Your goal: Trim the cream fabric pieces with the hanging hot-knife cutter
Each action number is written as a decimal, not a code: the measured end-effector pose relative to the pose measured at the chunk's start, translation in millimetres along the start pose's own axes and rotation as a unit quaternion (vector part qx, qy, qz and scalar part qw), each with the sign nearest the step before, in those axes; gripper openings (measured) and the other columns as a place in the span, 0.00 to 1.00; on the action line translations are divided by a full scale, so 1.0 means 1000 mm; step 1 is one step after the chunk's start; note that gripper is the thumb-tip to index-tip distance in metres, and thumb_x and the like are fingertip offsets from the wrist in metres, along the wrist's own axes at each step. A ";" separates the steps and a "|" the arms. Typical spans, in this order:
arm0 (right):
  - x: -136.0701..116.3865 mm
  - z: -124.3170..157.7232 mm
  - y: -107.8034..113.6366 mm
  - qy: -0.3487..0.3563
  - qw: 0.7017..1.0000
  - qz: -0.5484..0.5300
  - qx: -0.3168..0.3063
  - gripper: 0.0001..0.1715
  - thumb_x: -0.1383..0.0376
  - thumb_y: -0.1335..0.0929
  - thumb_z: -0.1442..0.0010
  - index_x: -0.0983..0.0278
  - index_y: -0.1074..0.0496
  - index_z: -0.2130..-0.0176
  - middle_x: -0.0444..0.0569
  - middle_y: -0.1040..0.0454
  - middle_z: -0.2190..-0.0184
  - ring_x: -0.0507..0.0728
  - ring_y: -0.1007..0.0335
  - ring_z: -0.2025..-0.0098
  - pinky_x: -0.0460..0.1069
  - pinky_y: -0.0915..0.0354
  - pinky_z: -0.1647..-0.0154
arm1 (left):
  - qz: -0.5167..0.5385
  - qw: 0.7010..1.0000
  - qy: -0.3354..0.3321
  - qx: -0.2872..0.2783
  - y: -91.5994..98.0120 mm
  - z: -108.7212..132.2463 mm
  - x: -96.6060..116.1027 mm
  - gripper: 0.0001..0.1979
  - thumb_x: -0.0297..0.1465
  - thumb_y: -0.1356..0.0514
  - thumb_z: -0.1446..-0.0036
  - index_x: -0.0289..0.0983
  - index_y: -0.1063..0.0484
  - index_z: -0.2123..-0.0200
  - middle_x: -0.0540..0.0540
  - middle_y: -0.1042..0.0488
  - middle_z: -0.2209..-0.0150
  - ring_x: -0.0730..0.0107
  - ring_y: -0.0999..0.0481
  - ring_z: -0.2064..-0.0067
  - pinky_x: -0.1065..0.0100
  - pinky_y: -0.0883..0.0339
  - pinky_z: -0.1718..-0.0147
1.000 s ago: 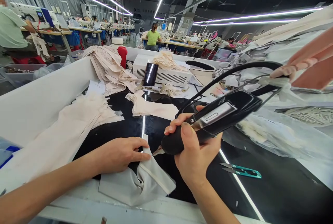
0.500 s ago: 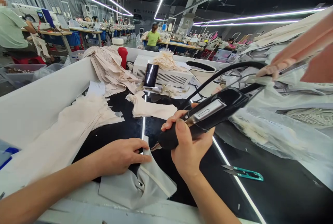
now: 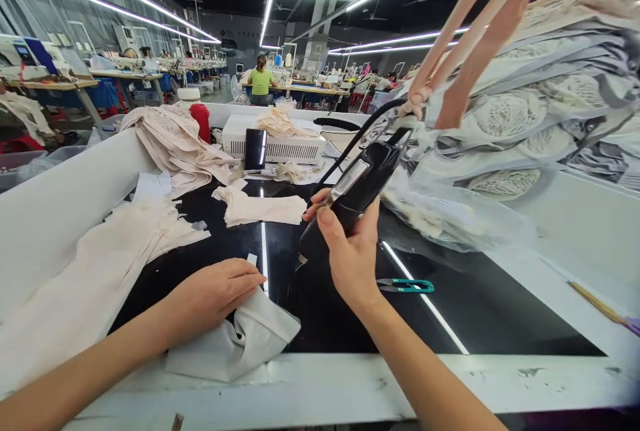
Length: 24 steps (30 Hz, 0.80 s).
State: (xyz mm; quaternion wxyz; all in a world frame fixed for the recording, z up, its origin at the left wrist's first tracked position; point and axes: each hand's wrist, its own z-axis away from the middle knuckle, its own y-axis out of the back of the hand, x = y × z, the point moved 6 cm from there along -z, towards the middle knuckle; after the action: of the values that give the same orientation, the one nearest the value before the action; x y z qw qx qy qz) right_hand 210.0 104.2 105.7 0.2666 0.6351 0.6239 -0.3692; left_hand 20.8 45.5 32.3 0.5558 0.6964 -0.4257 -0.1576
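Observation:
My right hand (image 3: 353, 257) is wrapped round a black corded hand tool (image 3: 373, 174) with a metal plate on its side. Its small metal tip points down at the black work surface (image 3: 320, 324), to the right of the cloth and apart from it. My left hand (image 3: 215, 294) is closed at the edge of a pale grey fabric piece (image 3: 267, 324), fingers together; the fingertips' exact grip is partly hidden. A narrow white end (image 3: 252, 259) sticks out beyond those fingers. Teal thread snips (image 3: 407, 285) lie just right of my right wrist.
Cream fabric strips (image 3: 265, 209) and a larger cream stack (image 3: 100, 264) lie left and ahead. Behind stand a white vented box (image 3: 295, 149), a phone (image 3: 255, 149) and a red container (image 3: 200, 123). Pink straps (image 3: 465, 51) hang at the tool's top. Bra pieces (image 3: 505, 104) are piled right.
The tool has drawn away from the fabric and tilted more upright in my right hand. My left hand stays on the fabric. The view has swung to the right.

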 end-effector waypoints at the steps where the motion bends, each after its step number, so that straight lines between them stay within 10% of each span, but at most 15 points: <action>1: 0.000 0.000 0.006 -0.003 1.000 0.016 -0.005 0.24 0.53 0.25 0.40 0.56 0.36 0.51 0.43 0.25 0.57 0.55 0.26 0.60 0.54 0.28 0.53 | -0.010 1.000 -0.004 -0.005 -0.002 -0.003 0.005 0.13 0.25 0.48 0.26 0.35 0.26 0.46 0.41 0.22 0.49 0.63 0.22 0.46 0.62 0.26 0.43; 7: 0.008 0.013 0.049 0.025 0.978 0.190 -0.078 0.27 0.51 0.34 0.30 0.58 0.39 0.38 0.55 0.26 0.42 0.61 0.26 0.44 0.60 0.30 0.40 | -0.053 0.998 -0.021 -0.011 -0.025 -0.012 0.019 0.05 0.29 0.39 0.30 0.36 0.27 0.53 0.42 0.22 0.51 0.60 0.20 0.51 0.60 0.23 0.50; 10: 0.017 0.023 0.080 0.079 0.909 0.371 -0.171 0.29 0.53 0.42 0.25 0.56 0.48 0.30 0.56 0.31 0.36 0.60 0.28 0.39 0.59 0.27 0.41 | -0.044 0.999 -0.012 0.010 -0.037 -0.010 0.011 0.03 0.25 0.42 0.31 0.38 0.29 0.58 0.44 0.24 0.54 0.62 0.21 0.54 0.62 0.24 0.52; 18: 0.035 0.035 0.190 0.066 0.796 0.538 -0.270 0.29 0.49 0.35 0.30 0.58 0.29 0.36 0.60 0.23 0.41 0.69 0.25 0.40 0.66 0.28 0.41 | -0.147 0.989 -0.002 -0.033 -0.052 -0.011 -0.003 0.14 0.17 0.50 0.37 0.38 0.28 0.64 0.46 0.28 0.66 0.62 0.26 0.62 0.64 0.32 0.56; 24: 0.044 0.049 0.198 0.037 0.744 0.591 -0.310 0.16 0.60 0.34 0.28 0.60 0.24 0.45 0.59 0.21 0.46 0.65 0.21 0.46 0.61 0.26 0.46 | -0.093 0.983 0.113 -0.111 -0.052 -0.014 -0.026 0.13 0.30 0.48 0.33 0.38 0.23 0.55 0.43 0.21 0.65 0.57 0.20 0.62 0.64 0.31 0.60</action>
State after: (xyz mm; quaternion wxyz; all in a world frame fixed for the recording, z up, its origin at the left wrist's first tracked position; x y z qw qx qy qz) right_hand 397.2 75.7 18.1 0.5903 0.7723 0.2126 0.0997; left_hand 37.6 75.4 -17.0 0.6571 0.6800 -0.2739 -0.1753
